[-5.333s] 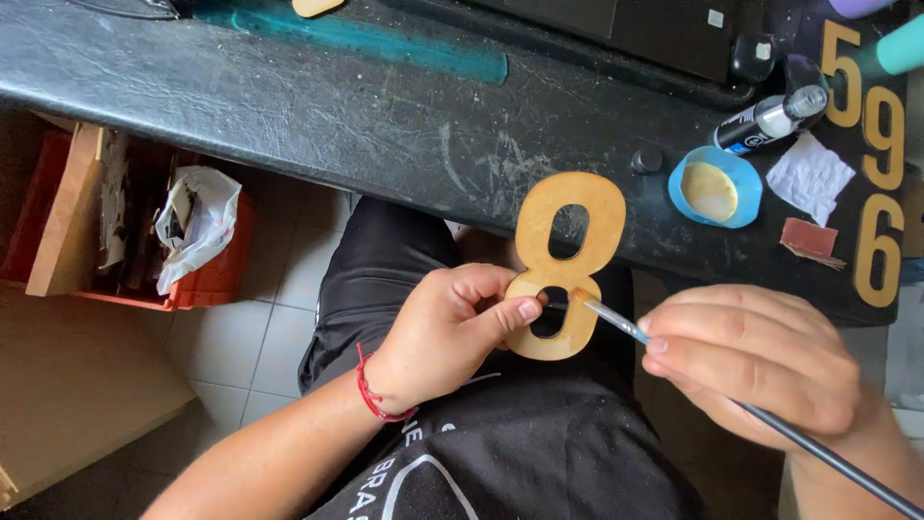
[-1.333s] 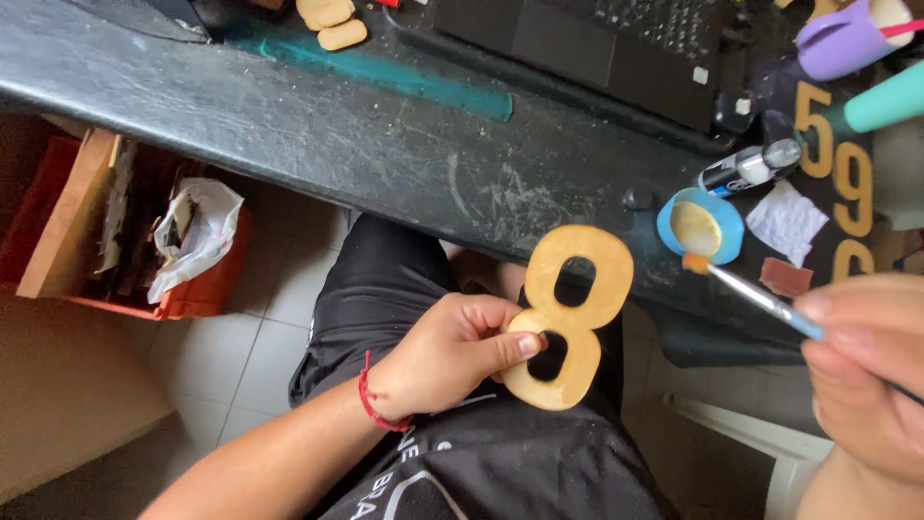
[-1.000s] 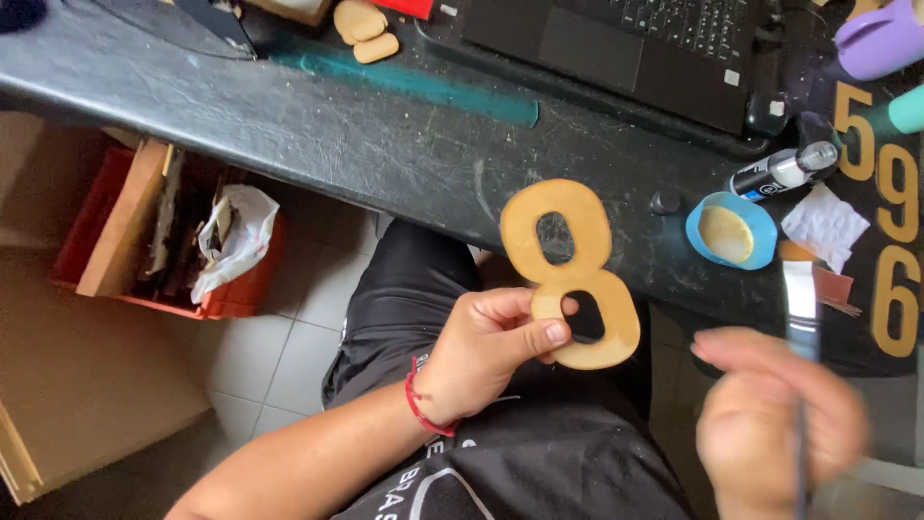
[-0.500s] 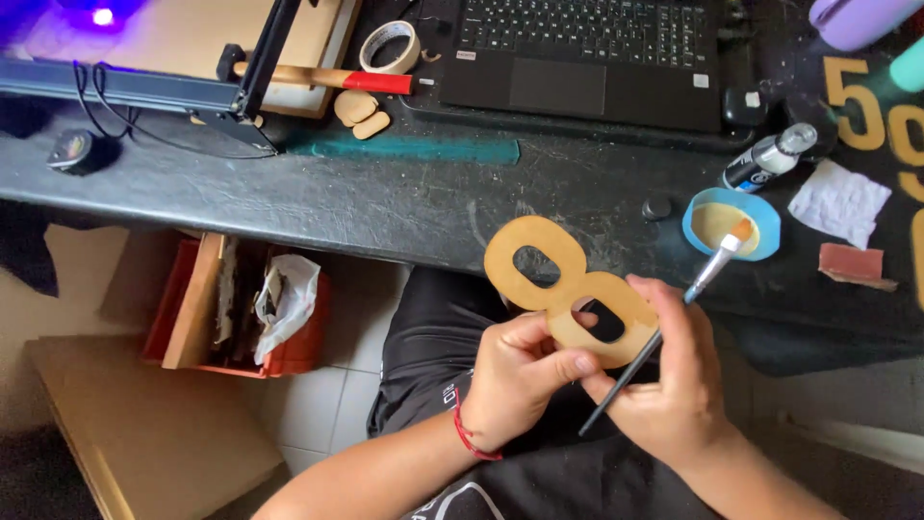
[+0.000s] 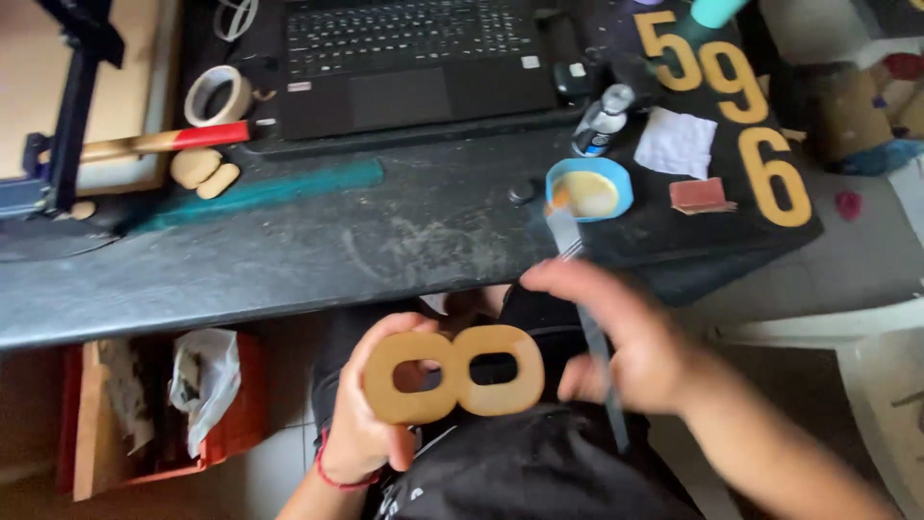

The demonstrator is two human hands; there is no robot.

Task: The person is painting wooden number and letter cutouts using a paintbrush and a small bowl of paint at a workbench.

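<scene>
Head view: a flat tan wooden cut-out shaped like the figure eight (image 5: 452, 374) is held in the air below the near edge of the dark scuffed tabletop (image 5: 289, 260), above the lap. Its long axis is laid level, running left to right. The left hand (image 5: 371, 424) is closed on the left loop, fingers wrapped behind and thumb at the front. The right hand (image 5: 630, 342), blurred, is closed around a thin grey-handled brush (image 5: 589, 327) and lies just beside the right loop; contact cannot be told. The brush is stood nearly upright, its tip pointed toward the small blue dish of pale paint (image 5: 589, 189) near the tabletop's near edge. The right hand is thus set between cut-out and dish.
</scene>
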